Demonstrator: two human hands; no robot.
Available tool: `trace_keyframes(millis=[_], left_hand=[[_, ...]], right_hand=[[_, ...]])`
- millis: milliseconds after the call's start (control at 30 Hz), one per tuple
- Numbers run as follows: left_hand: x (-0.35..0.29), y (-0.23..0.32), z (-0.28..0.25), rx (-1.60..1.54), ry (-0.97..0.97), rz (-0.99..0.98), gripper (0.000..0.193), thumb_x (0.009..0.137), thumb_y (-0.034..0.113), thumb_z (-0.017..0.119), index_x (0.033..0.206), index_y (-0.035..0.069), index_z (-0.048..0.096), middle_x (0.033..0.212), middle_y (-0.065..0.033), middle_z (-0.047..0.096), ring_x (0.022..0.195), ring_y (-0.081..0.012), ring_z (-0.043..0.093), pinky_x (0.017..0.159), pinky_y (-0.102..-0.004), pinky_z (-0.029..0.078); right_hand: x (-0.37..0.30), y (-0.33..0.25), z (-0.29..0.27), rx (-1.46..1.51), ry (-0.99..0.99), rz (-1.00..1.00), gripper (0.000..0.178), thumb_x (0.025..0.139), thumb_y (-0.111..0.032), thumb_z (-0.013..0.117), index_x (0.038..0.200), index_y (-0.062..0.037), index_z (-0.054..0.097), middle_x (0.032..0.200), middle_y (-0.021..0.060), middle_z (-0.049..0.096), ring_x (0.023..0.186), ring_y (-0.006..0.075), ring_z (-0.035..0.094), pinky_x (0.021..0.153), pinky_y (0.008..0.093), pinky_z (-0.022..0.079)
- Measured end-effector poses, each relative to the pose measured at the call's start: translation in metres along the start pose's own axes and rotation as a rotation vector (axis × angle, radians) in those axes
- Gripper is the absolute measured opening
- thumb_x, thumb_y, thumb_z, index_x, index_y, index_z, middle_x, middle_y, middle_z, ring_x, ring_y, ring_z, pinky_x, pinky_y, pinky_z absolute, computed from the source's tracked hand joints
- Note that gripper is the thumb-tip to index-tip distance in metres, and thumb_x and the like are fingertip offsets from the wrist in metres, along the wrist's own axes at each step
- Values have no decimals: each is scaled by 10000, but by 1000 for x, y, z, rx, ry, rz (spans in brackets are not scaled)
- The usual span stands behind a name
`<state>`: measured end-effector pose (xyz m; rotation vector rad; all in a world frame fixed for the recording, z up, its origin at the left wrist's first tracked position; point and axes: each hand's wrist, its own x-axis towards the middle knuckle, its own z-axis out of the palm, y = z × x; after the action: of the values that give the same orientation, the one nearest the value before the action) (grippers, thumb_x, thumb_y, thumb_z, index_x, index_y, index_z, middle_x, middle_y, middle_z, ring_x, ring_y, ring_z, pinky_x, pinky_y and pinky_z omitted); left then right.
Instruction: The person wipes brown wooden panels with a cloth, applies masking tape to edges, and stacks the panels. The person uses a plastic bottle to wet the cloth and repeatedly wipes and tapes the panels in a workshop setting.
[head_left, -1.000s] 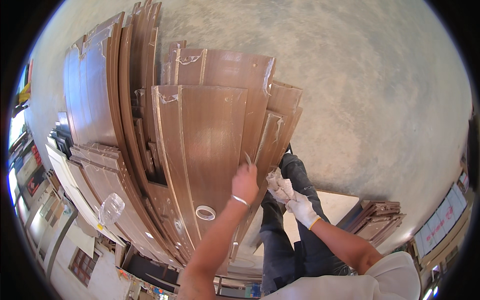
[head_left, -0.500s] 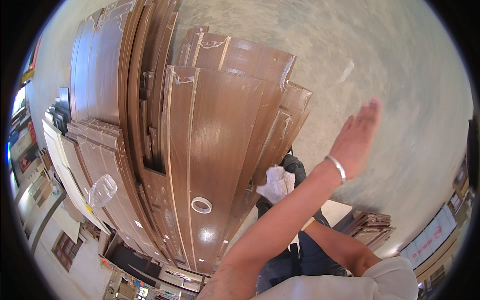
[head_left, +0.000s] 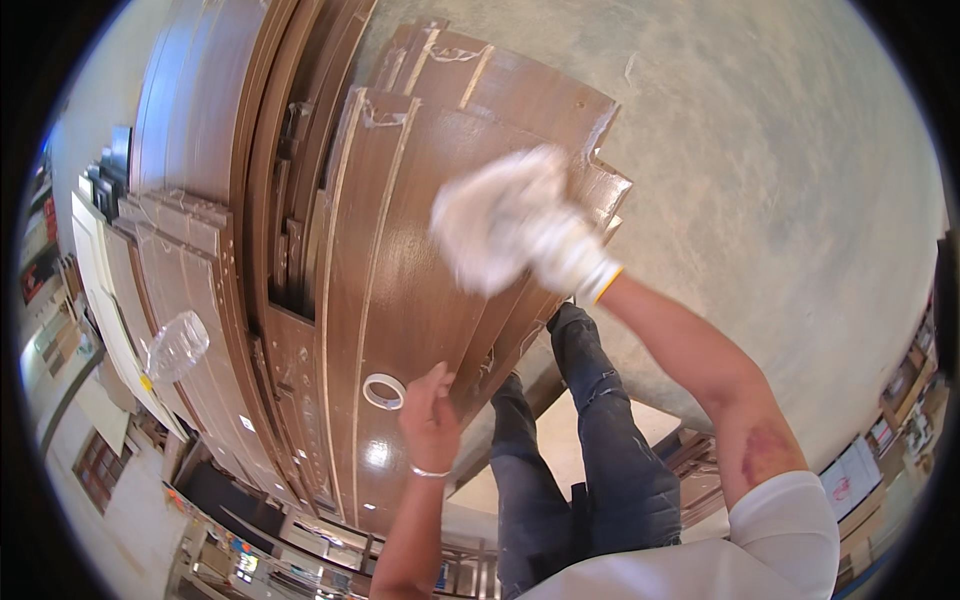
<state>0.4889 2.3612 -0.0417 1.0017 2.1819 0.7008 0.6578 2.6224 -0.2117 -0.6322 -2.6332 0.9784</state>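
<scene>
The right hand [head_left: 570, 252] grips rumpled whitish cloth [head_left: 482, 225] above glossy brown panel [head_left: 410, 310].

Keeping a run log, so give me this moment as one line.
left hand: bare, beside tape roll | right hand: gloved, holding pale cloth | below: brown panel

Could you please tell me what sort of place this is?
Probably a woodworking or furniture workshop: many brown, wood-look panels are stacked together, a roll of tape rests on the front one, and the floor looks like bare concrete.
</scene>
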Motion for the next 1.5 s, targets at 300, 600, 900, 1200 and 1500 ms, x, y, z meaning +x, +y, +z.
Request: trace_keyframes(millis=[300,600,900,1200,1500], left_hand=[[-104,-92,15,-99,129,-380,202,1026,-6,578,1175,-50,706,1194,-191,682,1089,-309,686,949,-387,556],[-104,-103,9,-184,148,-314,233,965,-67,602,1175,-34,698,1193,-202,673,1077,-342,680,943,-393,562],[27,-8,40,-195,76,-43,282,929,-99,619,1180,-5,707,1105,-195,708,989,-355,709,874,-395,577],[193,121,164,96,-150,261,362,954,149,750,1288,53,646,1155,-166,680,1066,-383,667,899,-479,558],[302,160,248,293,-56,188,260,894,208,831,1024,95,636,1117,-110,629,1063,-354,642,863,-494,538]], right_hand=[[50,10,-65,-25,697,725,329,995,-103,635,1308,-3,627,1048,182,720,899,278,696,810,425,589],[13,-62,20,-103,358,156,270,828,2,661,1069,-118,680,1325,98,699,1330,389,598,1141,562,457],[71,-2,-43,-300,94,152,518,757,-54,719,1266,-152,702,1467,58,607,1319,347,575,1069,481,499],[46,146,-188,108,856,1018,142,929,-96,695,1059,-61,739,941,128,748,819,275,719,724,415,580],[-176,68,-112,435,759,1398,201,978,-172,739,1147,-64,735,901,-12,720,739,81,649,614,307,544]])
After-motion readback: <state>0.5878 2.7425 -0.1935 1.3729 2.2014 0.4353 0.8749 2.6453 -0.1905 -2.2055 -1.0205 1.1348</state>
